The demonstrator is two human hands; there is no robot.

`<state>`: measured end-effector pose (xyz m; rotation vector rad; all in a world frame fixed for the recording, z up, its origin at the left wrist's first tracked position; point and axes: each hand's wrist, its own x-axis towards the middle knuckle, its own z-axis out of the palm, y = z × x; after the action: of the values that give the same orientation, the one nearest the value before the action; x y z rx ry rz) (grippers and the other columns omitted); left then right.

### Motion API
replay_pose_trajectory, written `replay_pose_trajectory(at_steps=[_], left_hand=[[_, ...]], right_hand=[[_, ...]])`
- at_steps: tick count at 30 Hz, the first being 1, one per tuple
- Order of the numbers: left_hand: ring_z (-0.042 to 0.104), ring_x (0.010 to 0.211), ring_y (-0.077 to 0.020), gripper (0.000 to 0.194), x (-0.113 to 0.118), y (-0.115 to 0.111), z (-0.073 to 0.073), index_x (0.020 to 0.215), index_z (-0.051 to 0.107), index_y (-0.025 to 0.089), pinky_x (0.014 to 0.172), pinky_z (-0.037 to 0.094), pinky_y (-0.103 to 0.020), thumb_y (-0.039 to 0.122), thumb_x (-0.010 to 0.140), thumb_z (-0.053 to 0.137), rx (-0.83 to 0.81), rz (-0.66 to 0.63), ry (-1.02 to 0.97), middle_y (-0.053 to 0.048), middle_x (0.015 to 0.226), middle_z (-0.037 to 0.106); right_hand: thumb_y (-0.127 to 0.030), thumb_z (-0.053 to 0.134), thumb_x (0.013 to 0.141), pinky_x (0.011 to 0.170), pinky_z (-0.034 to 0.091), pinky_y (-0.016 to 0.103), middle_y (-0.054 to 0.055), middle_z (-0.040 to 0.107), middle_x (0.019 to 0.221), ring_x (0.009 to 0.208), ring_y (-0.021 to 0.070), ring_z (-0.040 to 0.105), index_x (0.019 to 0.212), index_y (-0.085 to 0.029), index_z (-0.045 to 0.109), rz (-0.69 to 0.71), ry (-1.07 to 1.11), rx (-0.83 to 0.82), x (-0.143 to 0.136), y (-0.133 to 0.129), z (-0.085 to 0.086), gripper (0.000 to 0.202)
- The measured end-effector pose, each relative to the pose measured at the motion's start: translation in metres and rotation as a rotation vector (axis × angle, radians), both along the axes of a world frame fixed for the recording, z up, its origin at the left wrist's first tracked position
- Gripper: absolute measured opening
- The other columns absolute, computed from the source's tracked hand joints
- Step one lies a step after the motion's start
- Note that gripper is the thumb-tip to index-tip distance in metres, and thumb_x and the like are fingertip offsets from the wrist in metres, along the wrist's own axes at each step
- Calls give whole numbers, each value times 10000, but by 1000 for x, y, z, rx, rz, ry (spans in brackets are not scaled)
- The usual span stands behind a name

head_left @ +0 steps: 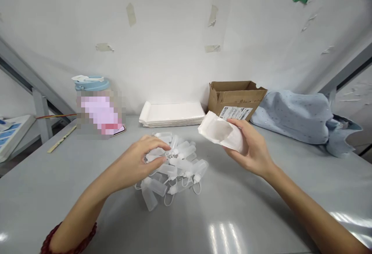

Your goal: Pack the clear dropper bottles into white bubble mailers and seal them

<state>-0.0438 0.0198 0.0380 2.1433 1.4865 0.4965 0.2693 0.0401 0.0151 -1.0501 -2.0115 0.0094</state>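
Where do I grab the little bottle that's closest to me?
Probably pinch the bottle around its body, near the bottom, coming from above: it's lying down, and that end pokes out toward you from the pile.

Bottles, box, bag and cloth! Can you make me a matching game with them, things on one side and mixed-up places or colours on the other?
Things:
1. Bottles
2. Box
3. Bag
4. Cloth

Places and colours:
A. Held in the right hand
B. Pale blue, lying to the right of the brown thing
C. In a heap by the left hand
D. Brown, open at the top, with a white label

Right pairs: 1-C, 2-D, 3-A, 4-B
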Motion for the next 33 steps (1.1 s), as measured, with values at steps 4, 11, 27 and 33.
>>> replay_pose_trajectory(at_steps=[4, 11, 27, 33], left_hand=[[541, 1002, -224, 261, 9, 0, -11, 1065, 616, 299, 667, 466, -286, 399, 872, 473, -10, -14, 41, -10, 1106, 615], [552, 920, -211, 216, 15, 6, -20, 922, 665, 250, 671, 450, -285, 343, 877, 475, 32, 0, 3, -19, 969, 665], [581, 741, -155, 113, 15, -5, -2, 827, 661, 212, 620, 494, -243, 306, 839, 600, 87, 72, -560, -31, 827, 633], [554, 747, -152, 110, 36, -11, -10, 846, 652, 207, 635, 460, -261, 243, 874, 552, 77, -34, -515, -29, 807, 621]], right_hand=[[-225, 592, 718, 855, 438, 465, 115, 567, 1167, 1037, 318, 553, 1255, -229, 426, 41, -47, -1, -7, -2, -6, 562], [-207, 559, 719, 911, 373, 499, 122, 550, 1199, 1102, 323, 502, 1299, -226, 346, 121, -228, -75, -9, -2, -16, 619], [-121, 535, 672, 899, 377, 505, 168, 538, 1168, 1053, 309, 505, 1283, -143, 355, 175, -339, -120, -26, -9, -20, 637], [-131, 533, 668, 908, 352, 517, 164, 550, 1151, 1068, 311, 504, 1294, -124, 358, 250, -356, -128, -35, -17, -16, 650]])
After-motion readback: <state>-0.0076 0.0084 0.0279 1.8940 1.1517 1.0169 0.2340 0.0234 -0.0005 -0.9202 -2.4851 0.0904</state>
